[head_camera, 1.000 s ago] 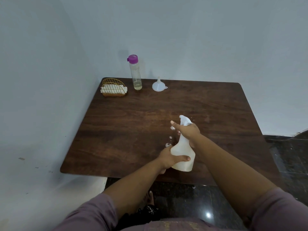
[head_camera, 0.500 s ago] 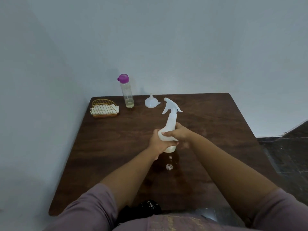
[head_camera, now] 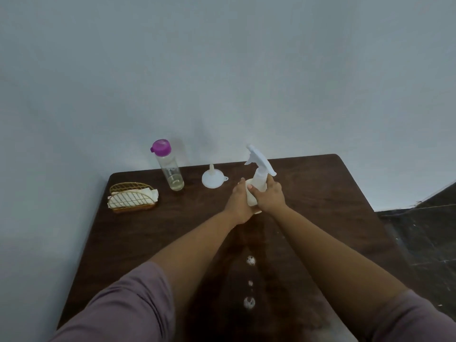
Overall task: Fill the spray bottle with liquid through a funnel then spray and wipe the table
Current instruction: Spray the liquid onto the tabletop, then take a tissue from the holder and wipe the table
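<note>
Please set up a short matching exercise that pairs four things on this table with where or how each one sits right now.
Things:
1. spray bottle
2. funnel
3. purple-capped bottle
4. wire basket

States:
A. upside down, spout up, on the table
B. at the far left corner, holding white cloths
C. gripped by the left hand and right hand
D. upright, a little pale liquid at the bottom

Pairs: 1-C, 2-A, 3-D, 4-B
</note>
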Available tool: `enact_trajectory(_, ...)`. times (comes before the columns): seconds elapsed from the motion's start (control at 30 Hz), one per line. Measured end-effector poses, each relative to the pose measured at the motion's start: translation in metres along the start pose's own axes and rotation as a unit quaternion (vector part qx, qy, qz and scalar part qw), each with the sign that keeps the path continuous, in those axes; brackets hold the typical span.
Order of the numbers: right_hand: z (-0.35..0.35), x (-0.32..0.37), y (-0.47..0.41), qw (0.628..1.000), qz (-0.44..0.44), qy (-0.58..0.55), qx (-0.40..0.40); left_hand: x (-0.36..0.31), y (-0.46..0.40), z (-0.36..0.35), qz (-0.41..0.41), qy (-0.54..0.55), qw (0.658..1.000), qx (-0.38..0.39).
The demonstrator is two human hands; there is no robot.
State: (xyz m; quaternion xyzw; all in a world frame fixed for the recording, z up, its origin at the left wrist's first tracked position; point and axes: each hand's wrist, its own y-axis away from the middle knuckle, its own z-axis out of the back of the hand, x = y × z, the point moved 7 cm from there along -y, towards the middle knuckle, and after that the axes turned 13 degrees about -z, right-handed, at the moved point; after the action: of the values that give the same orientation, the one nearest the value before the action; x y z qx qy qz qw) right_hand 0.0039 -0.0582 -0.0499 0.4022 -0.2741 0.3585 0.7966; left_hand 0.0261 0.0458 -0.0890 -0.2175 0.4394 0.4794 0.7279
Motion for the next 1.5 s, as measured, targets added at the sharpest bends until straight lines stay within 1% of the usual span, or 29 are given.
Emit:
enact_trajectory(0.1,0.002,0.012,-0.048,1.0,-0.008,-0.004,0.024,0.015,-0.052,0.0,-0.018,-0.05,0.999,0.001)
enact_trajectory(0.17,-0.001,0.016,-0.077,0.999,-0.016,-0.001,0.039,0.01,-0.072,0.009,-0.019,-0.049,0.999,-0.008)
enact_trajectory(0.3,-0.009,0.012,-0.134,0.999,-0.014,0.036,0.038,0.018,-0.111,0.013,0.0,-0.051,0.999,-0.012)
enact_trajectory(0.5,-0.011,0.031,-0.163,0.993,0.019,0.112,0.037,0.033,-0.131,0.017,0.004,-0.054,0.998,-0.013)
enact_trajectory(0.57,-0.014,0.028,-0.161,0.994,0.027,0.106,0.03,0.036,-0.123,0.022,0.006,-0.064,0.998,-0.019)
enact_trajectory(0.6,-0.015,0.025,-0.157,0.995,0.033,0.094,0.007,0.037,-0.116,0.027,0.002,-0.067,0.997,-0.036)
enact_trajectory(0.67,-0.017,0.011,-0.141,0.996,0.014,0.053,-0.075,0.041,-0.094,0.041,-0.011,-0.064,0.993,-0.094)
enact_trajectory(0.73,-0.027,-0.007,-0.112,0.986,-0.007,0.01,-0.165,0.054,-0.062,0.056,-0.018,-0.069,0.983,-0.166)
enact_trajectory(0.77,-0.037,-0.012,-0.093,0.98,-0.013,-0.001,-0.198,0.063,-0.043,0.064,-0.019,-0.079,0.976,-0.201)
enact_trajectory(0.8,-0.051,-0.014,-0.075,0.976,-0.015,-0.003,-0.215,0.072,-0.023,0.072,-0.016,-0.094,0.969,-0.228)
enact_trajectory(0.83,-0.069,-0.012,-0.06,0.976,-0.008,0.008,-0.217,0.08,-0.004,0.08,-0.01,-0.112,0.962,-0.248)
enact_trajectory(0.87,-0.088,-0.003,-0.046,0.979,0.019,0.032,-0.202,0.087,0.014,0.089,-0.001,-0.129,0.956,-0.264)
enact_trajectory(0.93,-0.133,0.025,-0.02,0.979,0.135,0.085,-0.127,0.099,0.05,0.112,0.016,-0.156,0.94,-0.302)
enact_trajectory(0.97,-0.158,0.039,-0.009,0.973,0.194,0.104,-0.07,0.106,0.067,0.124,0.027,-0.17,0.931,-0.323)
enact_trajectory(1.0,-0.182,0.053,0.0,0.965,0.236,0.118,-0.007,0.113,0.084,0.136,0.046,-0.185,0.92,-0.343)
enact_trajectory(1.07,-0.221,0.077,0.012,0.946,0.279,0.14,0.092,0.13,0.119,0.159,0.121,-0.209,0.899,-0.365)
enact_trajectory(1.13,-0.249,0.099,0.019,0.933,0.293,0.153,0.144,0.156,0.152,0.173,0.246,-0.213,0.882,-0.342)
enact_trajectory(1.2,-0.27,0.117,0.02,0.927,0.288,0.165,0.172,0.187,0.179,0.172,0.365,-0.18,0.873,-0.268)
enact_trajectory(1.23,-0.279,0.123,0.019,0.925,0.282,0.181,0.18,0.198,0.188,0.168,0.397,-0.158,0.878,-0.217)
enact_trajectory(1.27,-0.286,0.128,0.017,0.922,0.279,0.197,0.182,0.207,0.192,0.165,0.41,-0.149,0.883,-0.173)
enact_trajectory(1.33,-0.298,0.138,0.011,0.915,0.285,0.232,0.166,0.214,0.192,0.164,0.407,-0.161,0.892,-0.116)
enact_trajectory(1.43,-0.312,0.144,0.004,0.894,0.305,0.302,0.13,0.216,0.187,0.17,0.405,-0.188,0.893,-0.059)
enact_trajectory(1.5,-0.316,0.144,0.0,0.893,0.299,0.317,0.113,0.218,0.185,0.172,0.407,-0.188,0.893,-0.038)
